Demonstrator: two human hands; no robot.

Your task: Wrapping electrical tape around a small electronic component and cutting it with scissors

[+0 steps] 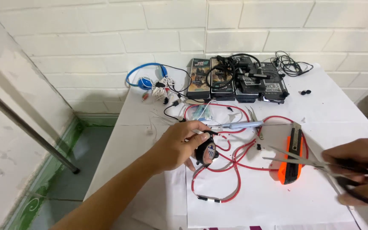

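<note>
Left hand (176,142) sits at frame centre, fingers clenched around a black tape roll (205,152) resting on the white counter (320,106) among loops of red cable (235,164). Right hand (358,168), lower right, grips scissors (303,161), blades parted over an orange utility knife (292,159).

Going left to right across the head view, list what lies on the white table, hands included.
Blue headphones → left hand on a roll of black tape → red cable → orange utility knife → scissors held in the right hand.
</note>
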